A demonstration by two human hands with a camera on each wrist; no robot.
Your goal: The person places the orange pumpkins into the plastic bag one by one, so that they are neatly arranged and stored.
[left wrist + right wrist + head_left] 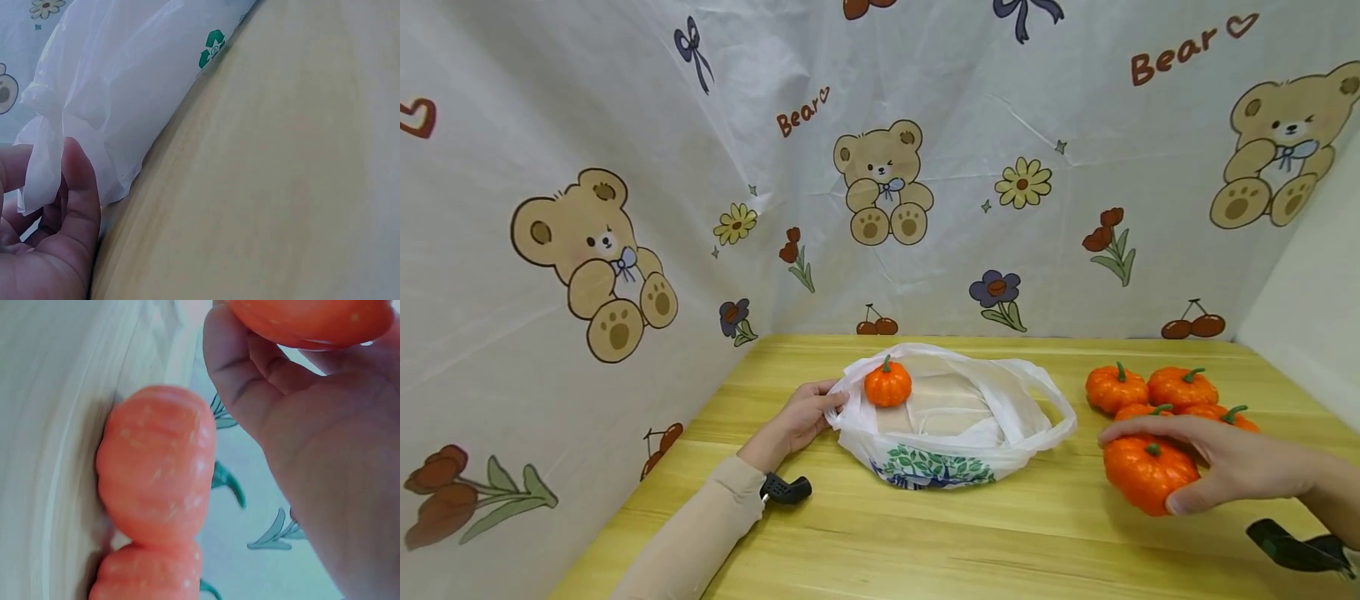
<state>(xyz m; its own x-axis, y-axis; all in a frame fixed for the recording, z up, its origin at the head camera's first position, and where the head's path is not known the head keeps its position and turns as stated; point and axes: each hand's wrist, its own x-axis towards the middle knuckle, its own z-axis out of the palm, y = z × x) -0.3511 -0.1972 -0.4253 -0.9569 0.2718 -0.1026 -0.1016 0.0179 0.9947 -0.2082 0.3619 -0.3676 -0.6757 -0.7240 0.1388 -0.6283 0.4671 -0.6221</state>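
Note:
A white plastic bag (936,454) with a printed green tree lies on the table, its mouth spread wide. One small orange pumpkin (887,385) with a green stem shows inside it near the left rim. My left hand (805,414) pinches the bag's left edge between thumb and fingers, as the left wrist view also shows. On the right, my right hand (1213,467) grips another orange pumpkin (1150,475), fingers over its top and thumb at its lower side. In the right wrist view this held pumpkin (319,322) appears above the table, only partly in frame.
Several more orange pumpkins (1116,388) sit grouped at the right of the wooden table (880,542), partly behind the right hand. The bag's handle loop (1060,412) sticks out toward them. A bear-patterned cloth (962,242) hangs behind and at the left.

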